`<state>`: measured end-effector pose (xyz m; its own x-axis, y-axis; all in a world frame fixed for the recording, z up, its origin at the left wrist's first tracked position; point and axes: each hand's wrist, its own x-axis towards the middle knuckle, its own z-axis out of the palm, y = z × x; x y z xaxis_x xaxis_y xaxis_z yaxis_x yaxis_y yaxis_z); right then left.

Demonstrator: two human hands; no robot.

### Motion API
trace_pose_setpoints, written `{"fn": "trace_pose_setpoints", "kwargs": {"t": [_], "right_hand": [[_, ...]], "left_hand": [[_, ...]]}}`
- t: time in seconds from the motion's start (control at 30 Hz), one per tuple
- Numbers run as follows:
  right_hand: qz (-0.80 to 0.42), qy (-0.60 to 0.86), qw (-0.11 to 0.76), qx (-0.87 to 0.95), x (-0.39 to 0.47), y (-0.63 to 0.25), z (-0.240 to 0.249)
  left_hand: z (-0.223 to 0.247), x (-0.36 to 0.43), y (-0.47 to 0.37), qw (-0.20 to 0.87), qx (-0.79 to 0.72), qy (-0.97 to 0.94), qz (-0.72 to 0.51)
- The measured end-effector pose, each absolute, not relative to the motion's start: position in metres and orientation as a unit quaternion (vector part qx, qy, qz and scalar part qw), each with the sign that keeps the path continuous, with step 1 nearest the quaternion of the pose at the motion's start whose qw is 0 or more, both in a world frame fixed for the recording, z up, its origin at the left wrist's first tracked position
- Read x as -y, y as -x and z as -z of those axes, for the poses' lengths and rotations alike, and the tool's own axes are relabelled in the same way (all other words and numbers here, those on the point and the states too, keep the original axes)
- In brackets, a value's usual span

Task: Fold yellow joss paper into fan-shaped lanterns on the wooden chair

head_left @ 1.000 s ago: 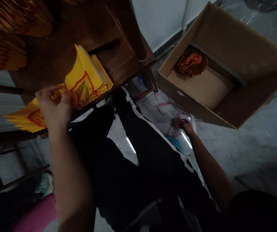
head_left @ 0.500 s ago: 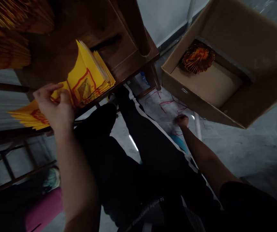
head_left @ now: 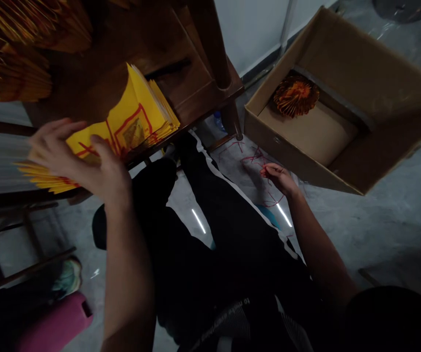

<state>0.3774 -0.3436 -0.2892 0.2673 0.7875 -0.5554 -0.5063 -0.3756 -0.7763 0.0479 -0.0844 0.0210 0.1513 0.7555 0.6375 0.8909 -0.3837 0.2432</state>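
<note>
Nearest, black clothing (head_left: 184,278) bears pale lettering (head_left: 230,314), "to make everything", the rest too dim to read. On the left, the left hand (head_left: 89,171) is spread, thumb apart, over a folded yellow paper sheaf (head_left: 131,110) with a red-printed frame, lying along the near edge of a dark wooden bench (head_left: 195,93). On the right, the right hand (head_left: 280,179) has bent fingers near thin red strands (head_left: 257,156); I cannot tell whether it pinches any. Farther right, 1 round, pleated orange rosette (head_left: 296,96) sits inside an open cardboard box (head_left: 301,159). Far left stand 2 pleated bundles (head_left: 17,76).
</note>
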Motion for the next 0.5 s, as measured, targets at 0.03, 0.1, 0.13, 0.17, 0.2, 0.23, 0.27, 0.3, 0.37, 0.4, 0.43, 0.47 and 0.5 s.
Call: {"fn": "trace_pose_setpoints", "kwargs": {"t": [0.03,0.1,0.13,0.17,0.2,0.23,0.27,0.3,0.37,0.4,0.43,0.47,0.5], "right_hand": [[-0.595,0.579,0.544,0.124,0.343,-0.380,0.285],[-0.595,0.584,0.536,0.127,0.343,-0.384,0.281],[-0.593,0.591,0.532,0.128,0.344,-0.386,0.280],[-0.588,0.600,0.526,0.129,0.345,-0.389,0.280],[-0.582,0.612,0.521,0.127,0.346,-0.391,0.281],[-0.573,0.625,0.515,0.125,0.348,-0.393,0.282],[-0.563,0.639,0.509,0.120,0.349,-0.395,0.284],[-0.553,0.653,0.505,0.115,0.350,-0.396,0.286],[-0.535,0.676,0.496,0.105,0.352,-0.399,0.290],[-0.527,0.686,0.492,0.101,0.352,-0.401,0.292],[-0.520,0.695,0.486,0.099,0.353,-0.402,0.293],[-0.513,0.704,0.480,0.098,0.354,-0.403,0.293],[-0.508,0.713,0.473,0.099,0.355,-0.404,0.293]], "left_hand": [[-0.021,0.087,-0.051,0.093,0.543,0.759,0.347],[-0.021,0.088,-0.052,0.085,0.540,0.769,0.332],[-0.022,0.087,-0.050,0.079,0.542,0.772,0.323],[-0.023,0.086,-0.048,0.072,0.548,0.772,0.314],[-0.024,0.085,-0.045,0.060,0.556,0.772,0.302],[-0.024,0.083,-0.042,0.044,0.568,0.769,0.289],[-0.023,0.083,-0.039,0.026,0.583,0.763,0.279],[-0.021,0.082,-0.037,0.004,0.597,0.756,0.269],[-0.013,0.081,-0.035,-0.040,0.617,0.743,0.256],[-0.009,0.081,-0.035,-0.055,0.622,0.739,0.255],[-0.004,0.081,-0.036,-0.064,0.624,0.735,0.258],[0.001,0.080,-0.037,-0.067,0.625,0.733,0.260],[0.005,0.080,-0.037,-0.065,0.628,0.730,0.263]]}}
